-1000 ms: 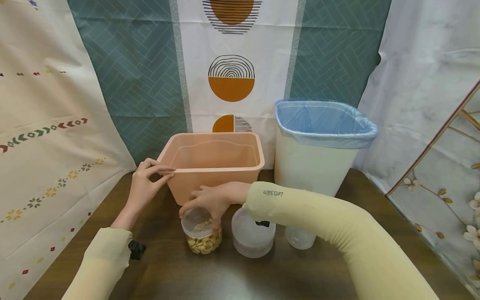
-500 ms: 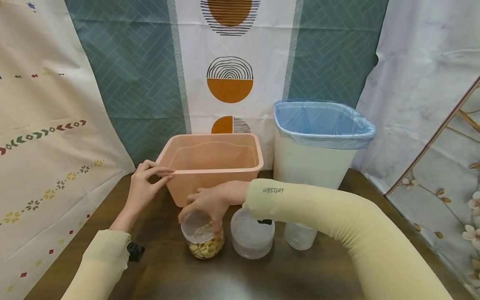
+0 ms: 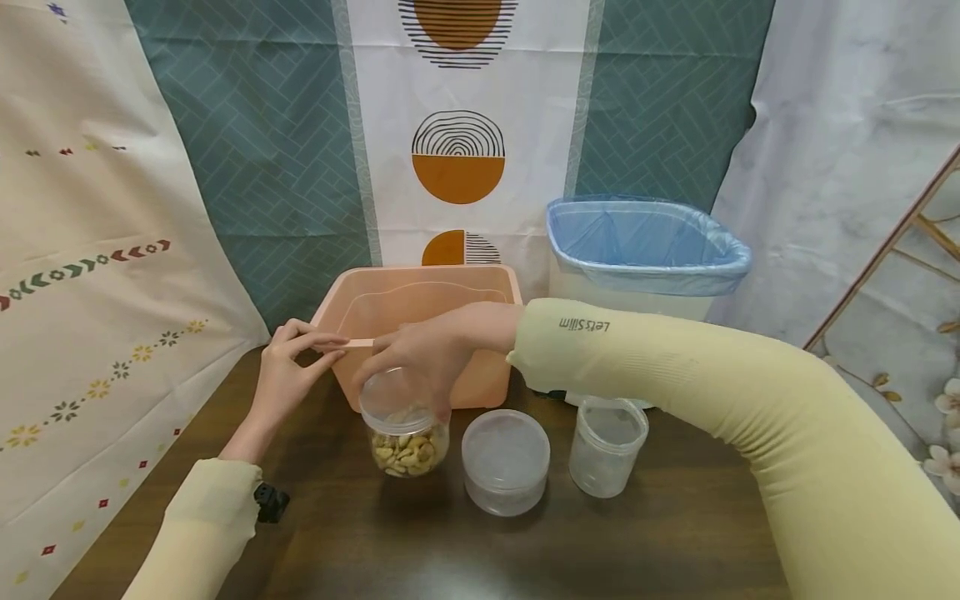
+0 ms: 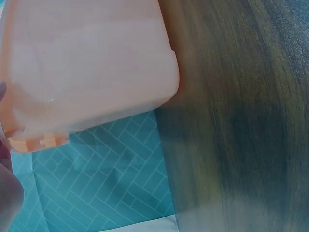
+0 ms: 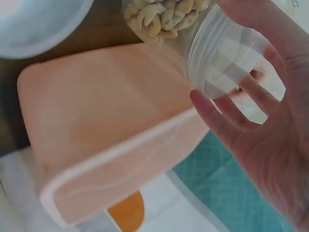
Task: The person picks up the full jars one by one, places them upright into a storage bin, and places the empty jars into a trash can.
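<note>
My right hand point(image 3: 431, 350) grips a clear plastic jar point(image 3: 405, 454) of cashews by its screw-top end, fingers and thumb spread round the lid. The jar hangs above the table in front of the peach plastic bin point(image 3: 483, 379). In the right wrist view the cashews point(image 5: 169, 17) lie in the jar's body, beyond the translucent lid point(image 5: 227, 63). With thumb and fingers my left hand point(image 3: 288, 362) pinches the bin's front left rim. The left wrist view shows mostly the bin's side wall point(image 4: 96, 58), with only a little of that hand at the edge.
A round frosted container point(image 3: 505, 467) and a clear jar point(image 3: 606, 454) stand on the dark wooden table point(image 3: 525, 558), right of the held jar. Behind them is a white trash can with a blue liner point(image 3: 645, 242). Patterned cloths point(image 3: 277, 125) hang around the table.
My right hand has lifted the jar of cashews off the table, up toward the bin's front. The clear jar at right is now less covered by the sleeve. My left hand stays on the rim.
</note>
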A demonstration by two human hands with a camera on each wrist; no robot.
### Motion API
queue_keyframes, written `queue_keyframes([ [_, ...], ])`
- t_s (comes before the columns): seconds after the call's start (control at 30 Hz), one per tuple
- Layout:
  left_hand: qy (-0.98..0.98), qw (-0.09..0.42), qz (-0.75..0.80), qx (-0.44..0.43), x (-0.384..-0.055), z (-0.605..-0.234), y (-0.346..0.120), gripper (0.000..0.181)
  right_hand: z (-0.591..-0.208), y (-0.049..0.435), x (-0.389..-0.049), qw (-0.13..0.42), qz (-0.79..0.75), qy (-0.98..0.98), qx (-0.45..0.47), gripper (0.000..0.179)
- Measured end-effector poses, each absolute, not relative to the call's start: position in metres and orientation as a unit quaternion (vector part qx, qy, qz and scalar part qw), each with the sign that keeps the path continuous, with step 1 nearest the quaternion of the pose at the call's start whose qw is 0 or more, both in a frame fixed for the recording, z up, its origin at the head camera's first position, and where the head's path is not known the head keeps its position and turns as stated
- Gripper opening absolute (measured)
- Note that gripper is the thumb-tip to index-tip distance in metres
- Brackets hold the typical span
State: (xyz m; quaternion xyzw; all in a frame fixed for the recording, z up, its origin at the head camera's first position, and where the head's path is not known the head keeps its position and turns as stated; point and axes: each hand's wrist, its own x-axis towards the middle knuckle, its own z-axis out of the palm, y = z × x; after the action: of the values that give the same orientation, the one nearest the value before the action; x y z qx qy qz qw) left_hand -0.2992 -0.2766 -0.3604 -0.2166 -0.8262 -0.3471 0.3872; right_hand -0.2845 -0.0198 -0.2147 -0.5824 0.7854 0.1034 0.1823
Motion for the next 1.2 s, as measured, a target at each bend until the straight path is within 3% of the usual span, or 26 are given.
queue_keyframes([
  [0.67,-0.832,0.384,-0.349,-0.199,-0.297,-0.363,-0.276,0.023,-0.155,0.002,-0.286,0.190,0.089,0.793,-0.571,0.101],
  [1.2,-0.822,0.388,-0.365,-0.204,-0.299,-0.361,-0.274,0.024,-0.107,0.018,-0.296,0.148,0.120,0.843,-0.503,0.105],
])
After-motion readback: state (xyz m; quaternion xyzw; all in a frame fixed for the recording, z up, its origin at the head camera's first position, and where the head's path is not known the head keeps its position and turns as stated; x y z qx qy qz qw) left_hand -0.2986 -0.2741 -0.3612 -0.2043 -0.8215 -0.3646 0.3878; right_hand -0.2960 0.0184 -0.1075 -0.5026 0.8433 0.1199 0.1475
